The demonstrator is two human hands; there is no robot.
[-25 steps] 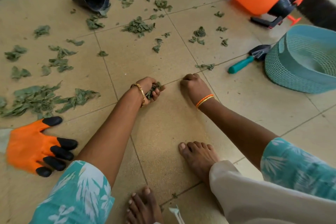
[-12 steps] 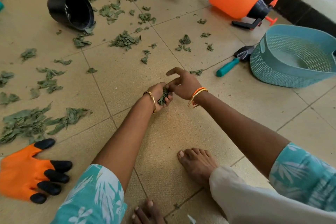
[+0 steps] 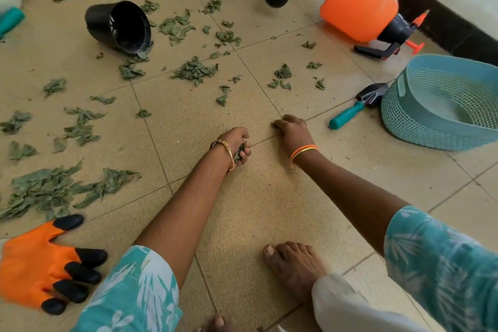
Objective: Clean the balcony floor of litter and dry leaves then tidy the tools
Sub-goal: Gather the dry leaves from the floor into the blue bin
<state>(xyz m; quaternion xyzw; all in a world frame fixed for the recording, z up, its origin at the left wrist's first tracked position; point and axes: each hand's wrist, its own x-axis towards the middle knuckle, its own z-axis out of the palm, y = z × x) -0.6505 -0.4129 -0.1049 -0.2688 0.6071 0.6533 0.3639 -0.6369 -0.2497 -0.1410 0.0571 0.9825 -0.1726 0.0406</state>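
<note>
Dry green leaves (image 3: 51,191) lie scattered across the frame's left and upper middle. At centre, the left hand (image 3: 237,144) clutches a gathered bunch while the right hand's (image 3: 292,131) curled fingertips pinch scraps off the tile. Leaf-gathering is likely underway; next comes emptying the handful into the woven teal plastic basket (image 3: 404,113) at right.

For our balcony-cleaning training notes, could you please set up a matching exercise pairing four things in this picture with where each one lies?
Things:
1. orange garden glove with black claw tips
2. black plastic flower pot
3. orange pressure sprayer bottle
4. small trowel with a teal handle

Places:
A. on its side near the far right wall
B. just left of the teal woven basket
C. flat on the floor at the near left
D. tipped over among dry leaves at the far left

Pairs: 1-C, 2-D, 3-A, 4-B
</note>
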